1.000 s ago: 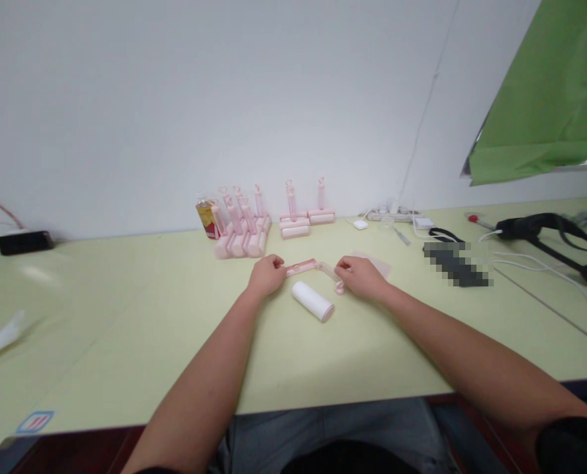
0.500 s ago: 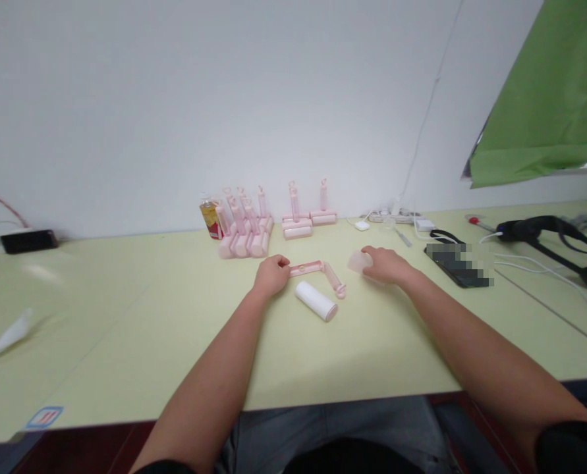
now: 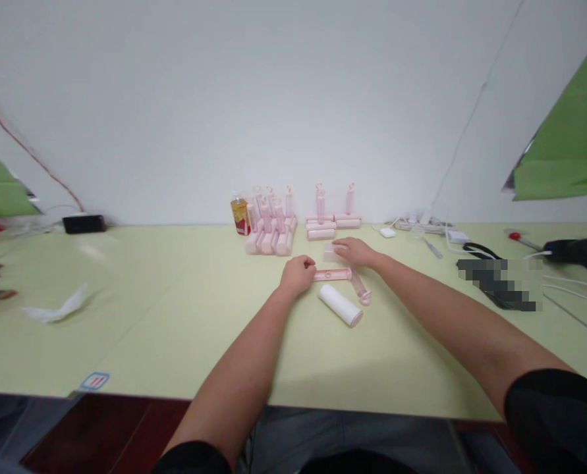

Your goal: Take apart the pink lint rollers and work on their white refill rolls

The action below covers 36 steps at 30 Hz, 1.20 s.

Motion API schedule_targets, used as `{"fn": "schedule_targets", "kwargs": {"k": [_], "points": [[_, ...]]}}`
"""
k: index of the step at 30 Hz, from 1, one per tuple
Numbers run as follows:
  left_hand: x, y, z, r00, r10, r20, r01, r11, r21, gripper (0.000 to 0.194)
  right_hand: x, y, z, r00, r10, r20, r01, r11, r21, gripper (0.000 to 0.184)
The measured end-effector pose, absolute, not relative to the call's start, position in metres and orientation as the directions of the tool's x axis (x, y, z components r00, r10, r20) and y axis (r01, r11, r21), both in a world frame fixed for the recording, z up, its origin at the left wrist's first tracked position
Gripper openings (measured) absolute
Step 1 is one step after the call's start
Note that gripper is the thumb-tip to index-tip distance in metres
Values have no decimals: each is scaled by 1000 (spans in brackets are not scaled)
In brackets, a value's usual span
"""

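My left hand [image 3: 297,273] is closed, with thumb and finger on the left end of a flat pink lint roller frame [image 3: 336,275] lying on the table. Joined to or touching its right end is a clear pink handle [image 3: 359,288], angled toward me. Behind the frame, my right hand [image 3: 355,252] grips a pale translucent cover [image 3: 329,253], partly hidden by the fingers. A white sticky-paper roll [image 3: 340,305] lies slantwise in front of the frame, touched by neither hand.
Several pink lint rollers [image 3: 268,238] stand grouped at the back, handles up, beside a yellow-and-red bottle [image 3: 240,216]. More lint rollers [image 3: 321,230] stand to their right. A phone [image 3: 495,283], cables and a black strap lie at right; crumpled tissue [image 3: 58,307] lies at left.
My right hand has carried the translucent cover leftward, from right of the handle to behind the frame. My left hand stays on the frame's end. The whole view has shifted.
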State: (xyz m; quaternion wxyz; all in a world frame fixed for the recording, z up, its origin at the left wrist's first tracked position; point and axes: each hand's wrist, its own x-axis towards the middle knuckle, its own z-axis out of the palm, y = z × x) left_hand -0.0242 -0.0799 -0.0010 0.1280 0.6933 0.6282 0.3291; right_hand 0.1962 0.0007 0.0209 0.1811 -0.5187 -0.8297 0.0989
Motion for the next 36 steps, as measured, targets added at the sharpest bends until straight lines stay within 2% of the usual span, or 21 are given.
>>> {"fn": "schedule_targets", "kwargs": {"k": [4,8,13,17,21,25,27,32,36], "points": [[-25,-77,-2,-32,955,295,792,-156,590,23,179,-8,20,-420,863,280,765,503,-401,37],[-24,-74,-4,-96,949,299,794,-108,598,44,187,-21,22,-340,885,319,786,453,-420,39],[-23,-73,-5,-199,925,323,777,-51,627,50,207,-42,24,-355,909,220,811,416,-411,33],[-26,-73,-3,-208,926,314,741,-60,668,49,217,-61,17,-330,929,170,841,371,-394,37],[-26,-72,-2,-158,951,265,700,-81,709,45,227,-74,9,-307,942,132,853,334,-400,39],[-24,-73,0,-76,967,242,704,-120,700,33,241,-76,4,-280,956,92,858,292,-422,37],[-25,-76,3,-21,974,227,717,-144,682,38,246,-75,3,-248,964,94,864,264,-428,39],[-29,-87,11,119,979,166,740,-199,643,56,253,-71,9,-167,973,161,881,221,-418,40],[-30,-90,12,210,937,278,772,-334,541,41,249,-83,31,-174,952,252,878,266,-399,38]]}}
